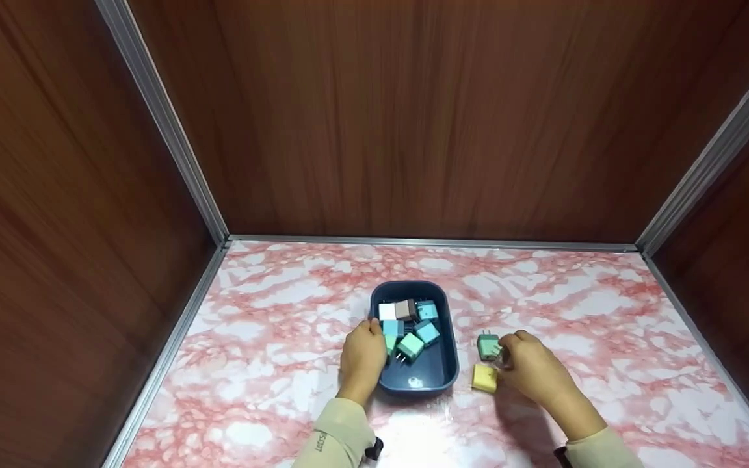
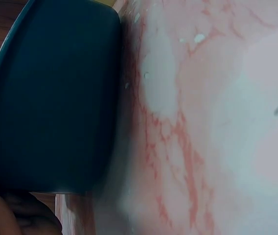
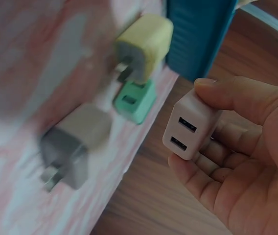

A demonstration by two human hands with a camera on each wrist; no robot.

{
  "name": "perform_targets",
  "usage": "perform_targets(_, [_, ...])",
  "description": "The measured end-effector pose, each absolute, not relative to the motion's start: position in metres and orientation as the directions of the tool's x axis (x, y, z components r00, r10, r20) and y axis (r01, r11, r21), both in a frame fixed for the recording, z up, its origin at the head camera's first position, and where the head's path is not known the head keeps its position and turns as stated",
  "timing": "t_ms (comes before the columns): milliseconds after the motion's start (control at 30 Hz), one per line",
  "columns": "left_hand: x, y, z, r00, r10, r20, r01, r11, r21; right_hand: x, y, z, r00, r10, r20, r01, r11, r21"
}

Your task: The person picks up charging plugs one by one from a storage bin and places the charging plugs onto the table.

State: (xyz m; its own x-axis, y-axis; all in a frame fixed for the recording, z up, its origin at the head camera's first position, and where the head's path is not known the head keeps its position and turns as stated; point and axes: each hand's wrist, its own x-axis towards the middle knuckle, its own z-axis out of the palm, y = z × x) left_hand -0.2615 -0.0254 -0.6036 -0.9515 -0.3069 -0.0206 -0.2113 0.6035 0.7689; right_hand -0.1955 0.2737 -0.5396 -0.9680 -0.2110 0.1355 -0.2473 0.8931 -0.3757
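Note:
My left hand (image 1: 363,354) grips the left rim of a dark blue plastic tub (image 1: 449,351); in the left wrist view its curled fingers (image 2: 31,215) show at the rim. Inside the tub lie several USB wall chargers, among them a white one (image 1: 387,312), a brown one (image 1: 406,309) and a green one (image 1: 411,347). To the right of the tub, my right hand (image 1: 534,370) pinches a pale pinkish charger (image 3: 188,125) with two USB ports facing the wrist camera. A green charger (image 1: 487,344) and a yellow charger (image 1: 484,378) lie on the table by its fingertips.
A greyish charger (image 3: 75,142) with metal prongs lies nearer the right wrist camera. The red-and-white marbled tabletop (image 1: 270,364) is bounded by brown wood-grain panels (image 1: 413,130) with metal edge strips (image 1: 426,242) at the back and sides.

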Motion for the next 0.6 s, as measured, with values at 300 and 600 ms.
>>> perform_targets(300, [-0.26, -0.027, -0.603, -0.951, -0.309, -0.025, -0.215, 0.597, 0.773, -0.2, 0.295, -0.549, -0.977, -0.191, 0.091, -0.212, 0.903, -0.374])
perform_targets(600, [-0.26, -0.027, -0.602, -0.954, -0.3, -0.019, -0.204, 0.597, 0.776, -0.204, 0.311, -0.55, -0.987, -0.154, 0.053, -0.162, 0.906, -0.391])
